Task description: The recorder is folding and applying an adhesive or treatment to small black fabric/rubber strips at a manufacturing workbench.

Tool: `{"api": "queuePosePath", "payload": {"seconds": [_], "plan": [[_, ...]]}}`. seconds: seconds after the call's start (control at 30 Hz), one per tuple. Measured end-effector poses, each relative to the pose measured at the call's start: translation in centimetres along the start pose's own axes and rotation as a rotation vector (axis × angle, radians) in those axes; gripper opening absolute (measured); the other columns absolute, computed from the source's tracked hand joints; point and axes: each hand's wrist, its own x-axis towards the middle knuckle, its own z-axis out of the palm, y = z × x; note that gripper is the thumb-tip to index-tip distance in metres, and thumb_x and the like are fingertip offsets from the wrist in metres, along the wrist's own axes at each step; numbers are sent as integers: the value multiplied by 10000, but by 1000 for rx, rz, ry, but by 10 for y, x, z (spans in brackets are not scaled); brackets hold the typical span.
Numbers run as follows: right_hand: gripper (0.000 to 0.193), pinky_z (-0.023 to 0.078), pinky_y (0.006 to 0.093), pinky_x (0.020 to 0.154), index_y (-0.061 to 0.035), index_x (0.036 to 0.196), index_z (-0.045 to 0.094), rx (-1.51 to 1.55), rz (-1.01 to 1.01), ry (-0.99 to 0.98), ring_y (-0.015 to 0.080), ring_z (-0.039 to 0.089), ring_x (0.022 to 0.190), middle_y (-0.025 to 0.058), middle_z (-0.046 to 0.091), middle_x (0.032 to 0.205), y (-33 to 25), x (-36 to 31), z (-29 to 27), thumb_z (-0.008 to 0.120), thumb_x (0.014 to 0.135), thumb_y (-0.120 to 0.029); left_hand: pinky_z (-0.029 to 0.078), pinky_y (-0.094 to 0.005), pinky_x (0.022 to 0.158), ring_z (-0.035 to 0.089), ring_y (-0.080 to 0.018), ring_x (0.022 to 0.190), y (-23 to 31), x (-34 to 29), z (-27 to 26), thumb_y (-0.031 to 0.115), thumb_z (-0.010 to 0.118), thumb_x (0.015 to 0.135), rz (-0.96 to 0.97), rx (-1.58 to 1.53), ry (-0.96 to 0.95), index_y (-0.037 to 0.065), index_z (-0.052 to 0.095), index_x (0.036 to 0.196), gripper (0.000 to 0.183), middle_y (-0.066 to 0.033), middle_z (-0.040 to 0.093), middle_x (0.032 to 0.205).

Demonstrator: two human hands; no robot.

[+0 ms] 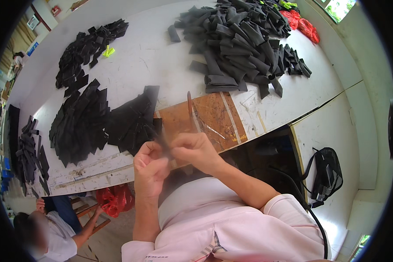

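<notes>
Both hands meet just off the bench's (292,100) near edge, over the brown patch (214,118). Left hand (150,168) and right hand (196,150) each have their grip pinched together on one small dark strip (165,146), blurred, held between them above the bench. Flat black pieces (105,122) lie just beyond the left hand. A big grey pile (240,43) sits toward the far right corner. Another person (48,236) sits low at the left.

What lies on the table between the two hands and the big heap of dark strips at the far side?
In the head view, a brown worn patch of the white table lies there, with a thin upright rod on it.
</notes>
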Motion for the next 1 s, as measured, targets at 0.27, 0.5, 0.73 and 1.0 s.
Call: {"api": "queuePosePath", "payload": {"seconds": [0.27, 0.5, 0.73, 1.0], "plan": [[154, 304, 157, 462, -63, 752, 513, 493, 329, -161, 22, 399, 571, -36, 458, 648, 2, -1, 6, 541, 841, -186, 451, -239, 624, 566, -126, 655, -29, 15, 4, -58, 497, 696, 644, 874, 458, -23, 552, 830, 149, -66, 594, 756], [157, 331, 165, 543, -87, 728, 505, 483, 264, -104, 30, 404, 610, -46, 462, 668, 7, -5, -16, 546, 838, -190, 293, -148, 366, 454, -31, 500, -5, 3, 8, -105, 493, 697, -96, -51, -91, 17, 498, 985, 313, -69, 578, 803], [114, 383, 187, 641, -59, 770, 536, 545, -1, -166, 62, 446, 738, 6, 477, 875, -6, 1, -22, 570, 824, -154, 311, -158, 399, 438, -43, 474, 1, -5, 28, -77, 503, 742, -70, -87, -314, -42, 385, 1179, 454, -98, 571, 873], [91, 389, 214, 590, -10, 757, 504, -217, -358, 65, 108, 472, 693, 50, 510, 791, -59, 2, -24, 575, 791, -56, 399, -161, 511, 494, -41, 628, -4, 8, 63, 25, 547, 815, 678, 723, 65, -15, 550, 886, 82, -55, 582, 850]]}}
